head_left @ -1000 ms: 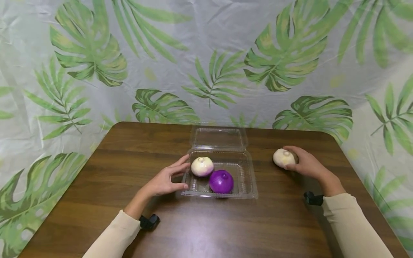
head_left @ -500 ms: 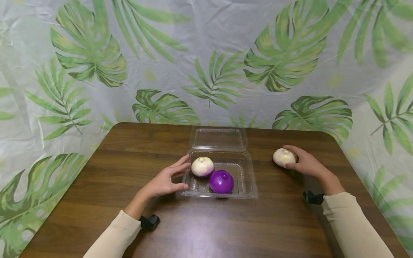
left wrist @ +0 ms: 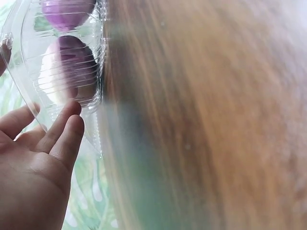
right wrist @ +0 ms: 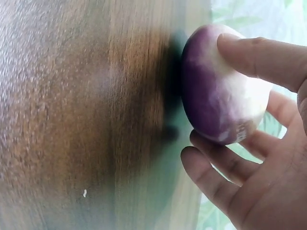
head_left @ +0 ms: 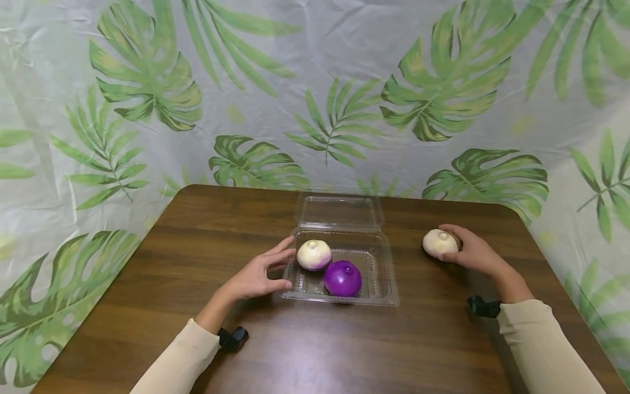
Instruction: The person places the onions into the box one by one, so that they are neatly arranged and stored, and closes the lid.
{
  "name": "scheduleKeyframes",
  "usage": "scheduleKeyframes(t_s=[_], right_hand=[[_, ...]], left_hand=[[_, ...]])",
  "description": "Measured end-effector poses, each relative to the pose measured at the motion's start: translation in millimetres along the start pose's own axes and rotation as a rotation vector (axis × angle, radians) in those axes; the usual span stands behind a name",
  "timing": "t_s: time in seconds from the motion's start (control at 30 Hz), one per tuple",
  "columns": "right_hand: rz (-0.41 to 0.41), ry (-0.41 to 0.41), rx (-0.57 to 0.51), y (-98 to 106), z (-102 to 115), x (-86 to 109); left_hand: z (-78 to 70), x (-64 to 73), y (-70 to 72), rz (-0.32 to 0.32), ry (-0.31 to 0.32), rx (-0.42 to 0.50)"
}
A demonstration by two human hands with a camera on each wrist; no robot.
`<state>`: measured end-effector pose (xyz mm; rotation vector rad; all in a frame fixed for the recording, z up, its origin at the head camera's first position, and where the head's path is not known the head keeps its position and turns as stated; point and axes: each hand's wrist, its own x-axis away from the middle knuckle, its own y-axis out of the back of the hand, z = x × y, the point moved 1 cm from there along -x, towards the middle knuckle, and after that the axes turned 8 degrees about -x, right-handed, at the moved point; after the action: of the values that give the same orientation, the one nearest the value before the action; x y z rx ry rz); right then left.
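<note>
In the head view my right hand (head_left: 474,253) grips a white turnip (head_left: 439,244) at the right of the table. The right wrist view shows the thumb on the pale side of the turnip (right wrist: 220,91), its purple underside facing the tabletop, with fingers curled beneath. My left hand (head_left: 258,273), fingers spread and relaxed, rests against the left edge of a clear plastic clamshell container (head_left: 376,273). Inside it, a white and purple turnip (head_left: 314,255) sits at the left, beside a bright purple onion (head_left: 343,278). Through the ribbed wall the left wrist view shows the turnip (left wrist: 72,69) close to my fingertips.
The container's lid (head_left: 339,212) lies folded back toward the far edge of the brown wooden table (head_left: 334,350). A leaf-patterned sheet (head_left: 354,82) hangs behind and around the table. Dark bands (head_left: 233,339) with cameras sit on both wrists.
The head view has shifted slightly, moving everything a little to the right in it. Both hands, the turnips, the onion and the container keep their places on the table.
</note>
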<state>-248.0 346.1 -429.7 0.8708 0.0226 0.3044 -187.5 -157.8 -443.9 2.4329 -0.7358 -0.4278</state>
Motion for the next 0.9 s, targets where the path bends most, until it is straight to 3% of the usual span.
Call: scheduleKeyframes(t_s=[0.23,0.57,0.9], right_hand=[[-0.005,0.018,0.01,3.7,9.5,8.0],[-0.018,0.093,-0.037,12.8,31.7,40.0],[-0.017,0.118,-0.054,13.0,32.0,51.4]], left_hand=[[-1.1,-1.2,0.3,0.001,0.0,-0.001],[0.2,-1.6,0.8,-0.001,-0.012,-0.004],[2.3,0.1,0.3,-0.003,-0.006,0.007]])
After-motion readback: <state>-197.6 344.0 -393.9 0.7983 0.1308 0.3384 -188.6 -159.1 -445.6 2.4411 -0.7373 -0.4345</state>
